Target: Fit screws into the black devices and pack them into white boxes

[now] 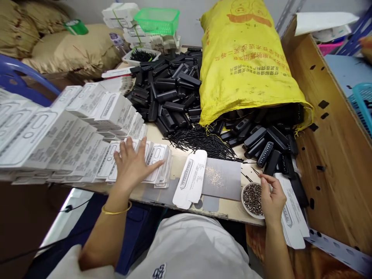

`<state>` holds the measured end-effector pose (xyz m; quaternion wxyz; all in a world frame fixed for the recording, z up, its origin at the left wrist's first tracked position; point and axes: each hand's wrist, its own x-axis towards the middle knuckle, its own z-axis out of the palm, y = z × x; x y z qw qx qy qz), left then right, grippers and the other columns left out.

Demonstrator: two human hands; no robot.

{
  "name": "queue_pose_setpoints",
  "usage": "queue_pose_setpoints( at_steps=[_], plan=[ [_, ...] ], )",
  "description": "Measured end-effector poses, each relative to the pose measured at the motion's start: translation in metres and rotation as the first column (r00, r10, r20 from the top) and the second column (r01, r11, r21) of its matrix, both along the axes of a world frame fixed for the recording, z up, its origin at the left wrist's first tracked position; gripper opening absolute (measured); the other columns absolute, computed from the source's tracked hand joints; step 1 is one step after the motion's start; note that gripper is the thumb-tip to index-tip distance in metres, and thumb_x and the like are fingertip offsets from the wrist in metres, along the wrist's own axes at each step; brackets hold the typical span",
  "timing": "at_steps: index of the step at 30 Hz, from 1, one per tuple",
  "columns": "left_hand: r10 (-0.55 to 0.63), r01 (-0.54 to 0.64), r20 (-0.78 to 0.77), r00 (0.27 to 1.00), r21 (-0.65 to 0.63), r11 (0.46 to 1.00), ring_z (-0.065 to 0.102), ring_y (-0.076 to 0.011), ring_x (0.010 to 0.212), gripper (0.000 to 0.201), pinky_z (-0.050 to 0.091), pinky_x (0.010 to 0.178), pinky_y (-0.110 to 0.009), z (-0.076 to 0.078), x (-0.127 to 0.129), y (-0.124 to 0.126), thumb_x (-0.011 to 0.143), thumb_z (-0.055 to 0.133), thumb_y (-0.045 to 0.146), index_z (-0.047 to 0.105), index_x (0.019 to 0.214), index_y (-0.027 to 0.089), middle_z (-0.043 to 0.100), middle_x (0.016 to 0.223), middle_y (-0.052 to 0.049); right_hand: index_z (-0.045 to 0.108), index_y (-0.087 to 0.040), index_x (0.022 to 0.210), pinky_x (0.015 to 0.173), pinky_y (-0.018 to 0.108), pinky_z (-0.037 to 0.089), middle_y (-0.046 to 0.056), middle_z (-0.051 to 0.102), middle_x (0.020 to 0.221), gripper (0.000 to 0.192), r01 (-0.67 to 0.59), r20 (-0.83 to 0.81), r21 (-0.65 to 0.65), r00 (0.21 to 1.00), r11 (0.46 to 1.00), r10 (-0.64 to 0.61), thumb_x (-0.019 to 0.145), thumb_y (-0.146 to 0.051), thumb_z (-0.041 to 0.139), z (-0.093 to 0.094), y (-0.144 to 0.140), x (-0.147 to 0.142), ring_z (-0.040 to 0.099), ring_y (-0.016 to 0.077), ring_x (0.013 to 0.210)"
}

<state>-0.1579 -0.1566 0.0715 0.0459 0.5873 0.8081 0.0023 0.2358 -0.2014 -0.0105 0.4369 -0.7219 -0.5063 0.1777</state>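
Observation:
My left hand (132, 162) rests with fingers spread on a row of flat white printed boxes (157, 157) near the table's front edge. On the right, the thumb and fingers of my right hand (271, 192) are pinched together above the rim of a white bowl (244, 207) full of small shiny metal screws (253, 198). What they hold, if anything, is too small to make out. Between the hands lie a flattened white printed carton (190, 178) and a grey plate (222, 188) with tiny copper-coloured bits on it. Another printed carton (290, 213) lies beside my right wrist.
Black plastic cases (171, 89) are heaped at the back, and more spill from a yellow sack (241, 69). Thin black sticks (200, 145) lie before them. Stacked white boxes (66, 135) fill the left. A wooden board (328, 128) walls the right side. A green basket (158, 21) stands behind.

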Motion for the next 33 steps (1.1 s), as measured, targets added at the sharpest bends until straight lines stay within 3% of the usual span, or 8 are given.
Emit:
queue_pose_setpoints(
  at_steps=[7,12,15,17,20,25,29,33],
  plan=[
    [0.167,-0.165,0.013,0.986,-0.113,0.98,0.002,-0.055,0.143,0.107,0.01,0.103,-0.08,0.003,-0.014,0.009,0.071,0.049,0.077,0.016,0.154,0.018,0.003,0.161,-0.021,0.068,-0.018,0.093,0.084,0.037,0.046,0.01,0.071,0.091,0.034,0.022,0.135,-0.029,0.991,0.999,-0.017,0.088,-0.047,0.05,-0.012,-0.026,0.033,0.064,0.0237,0.088],
    [0.179,-0.185,0.064,0.982,0.123,0.975,-0.002,-0.0572,0.141,0.086,0.001,0.103,-0.08,0.007,-0.01,0.015,0.08,0.042,0.072,0.031,0.148,0.021,0.018,0.16,-0.015,0.066,-0.021,0.094,0.079,0.036,0.045,0.007,0.07,0.09,0.03,-0.149,0.194,-0.056,0.968,0.987,0.157,0.092,-0.044,0.047,-0.032,-0.035,0.037,0.062,0.0224,0.085],
    [-0.155,0.077,0.247,0.956,0.299,0.951,0.013,-0.0467,0.145,0.06,0.012,0.111,-0.071,0.002,0.06,0.035,0.09,0.046,0.051,0.041,0.141,0.021,0.037,0.151,-0.014,0.066,-0.023,0.091,0.075,0.037,0.042,0.006,0.068,0.089,0.027,-0.27,0.346,-0.068,0.896,0.96,0.277,0.093,-0.041,0.046,-0.043,-0.032,0.033,0.057,0.0235,0.083],
    [-0.453,0.308,0.471,0.757,0.354,0.883,0.04,-0.0349,0.136,0.044,0.027,0.114,-0.053,-0.009,0.131,0.055,0.089,0.054,0.034,0.053,0.131,0.02,0.052,0.138,-0.014,0.065,-0.024,0.084,0.071,0.037,0.039,0.006,0.065,0.083,0.024,-0.281,0.432,-0.102,0.851,0.954,0.297,0.093,-0.036,0.046,-0.048,-0.029,0.03,0.054,0.0234,0.078],
    [-0.602,0.517,0.652,0.46,0.354,0.779,0.052,-0.03,0.124,0.046,0.037,0.108,-0.038,-0.029,0.238,0.085,0.08,0.067,0.017,0.06,0.125,0.014,0.058,0.13,-0.016,0.062,-0.023,0.077,0.071,0.036,0.038,0.005,0.063,0.078,0.022,-0.28,0.45,-0.127,0.839,0.952,0.307,0.091,-0.03,0.047,-0.048,-0.027,0.029,0.052,0.023,0.076],
    [-0.484,0.403,0.709,0.513,0.299,0.865,0.043,-0.0332,0.132,0.048,0.032,0.109,-0.045,-0.044,0.325,0.119,0.089,0.044,0.006,0.045,0.137,0.002,0.053,0.129,-0.025,0.063,-0.022,0.082,0.076,0.038,0.044,0.005,0.067,0.082,0.018,-0.18,0.13,-0.085,0.973,0.98,0.19,0.088,-0.034,0.051,-0.035,-0.031,0.025,0.057,0.0219,0.08],
    [-0.368,0.331,0.761,0.534,0.212,0.919,0.049,-0.028,0.125,0.031,0.039,0.105,-0.048,-0.041,0.319,0.136,0.087,0.05,0.004,0.057,0.117,0.002,0.054,0.125,-0.018,0.064,-0.019,0.087,0.077,0.037,0.05,0.006,0.072,0.085,0.025,-0.068,-0.427,-0.071,0.904,0.995,0.031,0.081,-0.043,0.064,-0.025,-0.029,0.013,0.066,0.0207,0.082],
    [-0.337,0.295,0.821,0.46,0.217,0.93,0.052,-0.0262,0.119,0.024,0.038,0.104,-0.041,-0.041,0.28,0.133,0.073,0.068,0.007,0.06,0.096,0.006,0.058,0.114,-0.012,0.063,-0.019,0.083,0.071,0.034,0.051,0.004,0.071,0.079,0.03,-0.032,-0.674,-0.009,0.739,0.999,0.018,0.072,-0.045,0.075,-0.021,-0.017,-0.004,0.066,0.0181,0.076]
  ],
)
